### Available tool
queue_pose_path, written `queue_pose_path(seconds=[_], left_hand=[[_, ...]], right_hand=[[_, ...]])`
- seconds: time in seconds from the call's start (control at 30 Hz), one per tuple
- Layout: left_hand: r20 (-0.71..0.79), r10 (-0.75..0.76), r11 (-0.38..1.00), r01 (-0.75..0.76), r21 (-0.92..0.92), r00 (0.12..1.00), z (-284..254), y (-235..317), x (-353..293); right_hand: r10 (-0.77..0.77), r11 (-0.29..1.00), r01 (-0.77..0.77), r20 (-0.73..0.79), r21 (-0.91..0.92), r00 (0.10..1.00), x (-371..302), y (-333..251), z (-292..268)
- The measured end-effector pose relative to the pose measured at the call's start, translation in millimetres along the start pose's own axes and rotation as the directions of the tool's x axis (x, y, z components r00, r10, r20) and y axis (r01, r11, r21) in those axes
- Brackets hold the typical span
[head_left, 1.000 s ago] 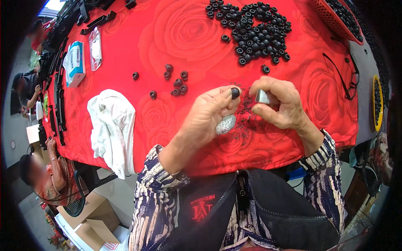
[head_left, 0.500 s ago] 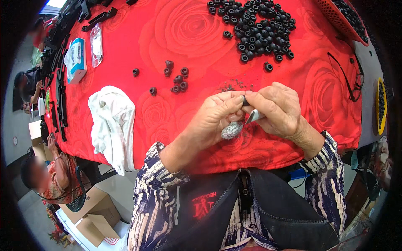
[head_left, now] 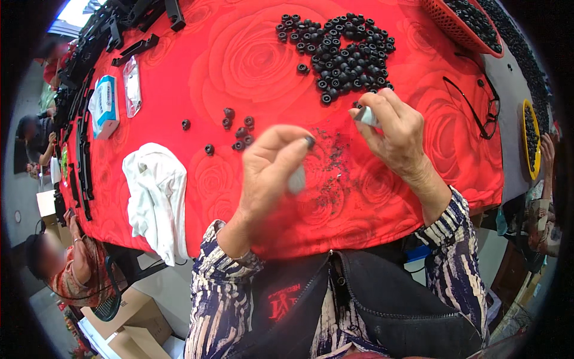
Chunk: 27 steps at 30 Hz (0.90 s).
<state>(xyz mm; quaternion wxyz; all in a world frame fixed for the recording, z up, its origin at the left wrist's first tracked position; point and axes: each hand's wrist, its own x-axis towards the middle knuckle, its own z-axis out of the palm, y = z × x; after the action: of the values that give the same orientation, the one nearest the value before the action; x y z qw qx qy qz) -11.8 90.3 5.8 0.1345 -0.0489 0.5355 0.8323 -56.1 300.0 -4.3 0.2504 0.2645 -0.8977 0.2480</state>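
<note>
Red rose-patterned bench (head_left: 179, 72) with both hands raised above it, held apart.

We see the left hand (head_left: 272, 173) pinching a small black ring (head_left: 310, 142) at its fingertips, with a blurred grey piece beneath; the right hand (head_left: 391, 131) grips a small grey tool (head_left: 366, 115). Near them lie a pile of black rings (head_left: 344, 51) and a white cloth (head_left: 156, 194).

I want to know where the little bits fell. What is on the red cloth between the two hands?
Between the left hand and the right hand, the head view shows tiny dark specks scattered on the red tablecloth.
</note>
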Motion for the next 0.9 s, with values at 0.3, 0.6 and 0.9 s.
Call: queue_pose_path(seconds=[0.3,0.6,0.9], left_hand=[[-0.037,0.682,0.302,-0.235,0.924,0.730,-54,20,28],[-0.119,0.213,0.804,-0.105,0.585,0.970,-6,14,8],[0.278,-0.204,0.977,0.178,0.115,0.939,-3,-1,8]], right_hand=[[0.171,0.976,-0.150,0.130,-0.157,0.977,-7,6,9],[-0.089,0.877,0.047,0.065,0.479,0.994,-2,-16,0],[-0.186,0.781,0.095,0.084,0.618,0.979,-7,-24,4]])
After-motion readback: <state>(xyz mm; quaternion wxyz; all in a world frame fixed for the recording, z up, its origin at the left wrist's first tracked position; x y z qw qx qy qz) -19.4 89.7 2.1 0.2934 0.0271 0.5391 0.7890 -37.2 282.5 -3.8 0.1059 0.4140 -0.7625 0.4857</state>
